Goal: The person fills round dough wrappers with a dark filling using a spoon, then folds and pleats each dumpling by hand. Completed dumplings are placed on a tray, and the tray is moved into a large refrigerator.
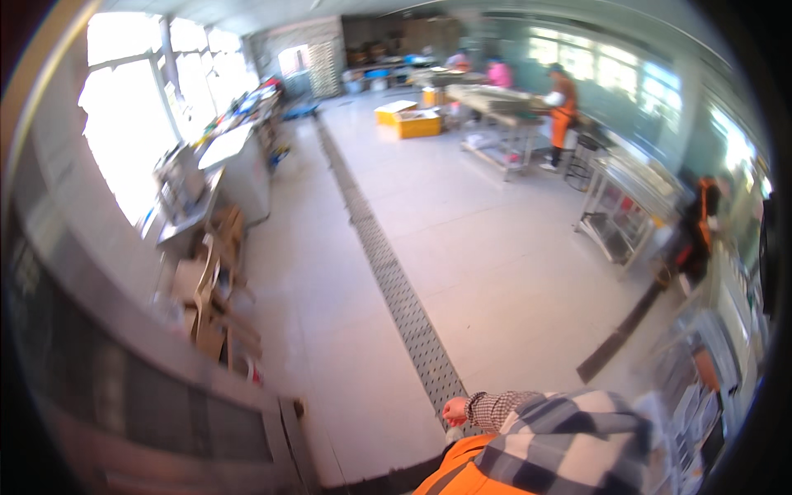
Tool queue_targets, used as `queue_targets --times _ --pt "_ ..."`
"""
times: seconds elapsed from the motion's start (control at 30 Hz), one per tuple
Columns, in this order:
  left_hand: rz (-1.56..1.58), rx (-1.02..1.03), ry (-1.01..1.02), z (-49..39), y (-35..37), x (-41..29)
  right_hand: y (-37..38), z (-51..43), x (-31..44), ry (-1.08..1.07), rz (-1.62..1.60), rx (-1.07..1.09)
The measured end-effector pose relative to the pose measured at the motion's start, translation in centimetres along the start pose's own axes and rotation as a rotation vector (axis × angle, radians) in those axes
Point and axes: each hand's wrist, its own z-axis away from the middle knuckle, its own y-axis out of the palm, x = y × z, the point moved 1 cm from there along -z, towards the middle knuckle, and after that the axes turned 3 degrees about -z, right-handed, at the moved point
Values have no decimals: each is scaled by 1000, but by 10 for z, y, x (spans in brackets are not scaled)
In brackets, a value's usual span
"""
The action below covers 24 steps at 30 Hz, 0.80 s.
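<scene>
My right hand hangs low in front of my body, its fingers curled in with nothing visible in them. A checked cuff covers that wrist, below a plaid sleeve. Beside the arm is my orange apron. Under the hand, the pale tip of a shoe shows near a perforated drain cover that runs away across the light floor. My left hand is out of view.
A door frame stands close at left, with cardboard beyond it. Yellow crates sit on the floor ahead. Metal worktables line the right, where a person in orange stands. Clear plastic bins are near my right.
</scene>
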Motion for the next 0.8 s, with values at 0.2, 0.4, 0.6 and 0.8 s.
queue_targets --times 0.2,0.4,0.6,0.8 --pt "-148 -32 -339 -154 -147 33 -253 20 -38 -99 -359 -217" --pt "-229 -420 -699 -253 -370 90 -457 44 -75 -220 -588 -395" --pt "-177 -857 -958 -347 -578 97 -647 94 -216 -137 -580 -1000" --pt "-159 -894 -764 -637 -698 55 -564 111 -441 561 -98 -809"
